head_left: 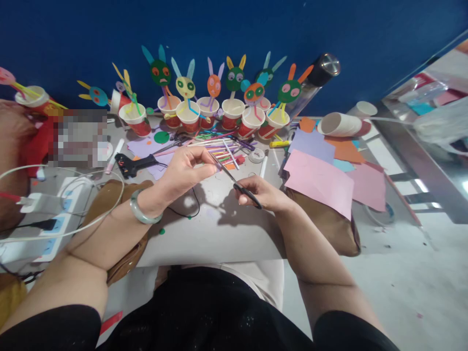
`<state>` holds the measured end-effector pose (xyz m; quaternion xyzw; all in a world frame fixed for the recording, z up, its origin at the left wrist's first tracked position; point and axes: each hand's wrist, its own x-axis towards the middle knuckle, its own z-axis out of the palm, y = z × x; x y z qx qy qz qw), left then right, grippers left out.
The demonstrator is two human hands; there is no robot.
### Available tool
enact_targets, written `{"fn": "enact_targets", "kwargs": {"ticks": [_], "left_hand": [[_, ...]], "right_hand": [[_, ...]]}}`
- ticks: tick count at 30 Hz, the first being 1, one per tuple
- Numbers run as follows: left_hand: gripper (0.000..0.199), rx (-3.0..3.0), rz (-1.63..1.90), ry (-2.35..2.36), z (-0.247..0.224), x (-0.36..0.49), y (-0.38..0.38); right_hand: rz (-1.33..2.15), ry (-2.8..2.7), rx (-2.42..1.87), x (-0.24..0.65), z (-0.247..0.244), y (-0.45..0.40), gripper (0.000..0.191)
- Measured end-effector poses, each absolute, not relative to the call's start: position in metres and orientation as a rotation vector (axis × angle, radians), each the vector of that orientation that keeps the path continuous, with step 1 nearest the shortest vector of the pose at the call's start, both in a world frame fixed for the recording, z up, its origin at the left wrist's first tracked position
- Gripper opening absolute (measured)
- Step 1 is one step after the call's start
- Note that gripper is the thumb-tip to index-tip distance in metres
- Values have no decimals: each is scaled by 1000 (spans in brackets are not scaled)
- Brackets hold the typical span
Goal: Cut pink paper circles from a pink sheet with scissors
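Black-handled scissors (249,194) are gripped in my right hand (265,195), their blades angled up and left. My left hand (190,168), with a bangle (143,208) on its wrist, is closed in a pinch right at the blade tips. Whatever sits between its thumb and finger is too small to make out; a hint of purple shows there. Behind my hands lie several coloured pipe cleaners or sticks (215,144). A black glue gun (133,165) rests left of my left hand.
Several paper cups (188,117) with paper animal faces line the back by a blue wall. Coloured paper sheets (320,180) lie right, near a tipped cup stack (340,125) and a flask (318,75). A power strip (62,214) and another person's arm (14,146) are left.
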<state>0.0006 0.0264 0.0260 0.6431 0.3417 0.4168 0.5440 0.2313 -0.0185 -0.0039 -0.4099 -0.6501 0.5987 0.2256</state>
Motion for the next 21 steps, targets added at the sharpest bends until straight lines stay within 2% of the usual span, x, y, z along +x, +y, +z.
{"fn": "enact_targets", "kwargs": {"ticks": [21], "left_hand": [[10, 1559, 984, 825, 27, -1, 26]], "right_hand": [[1686, -1752, -1147, 231, -7, -18, 64]]}}
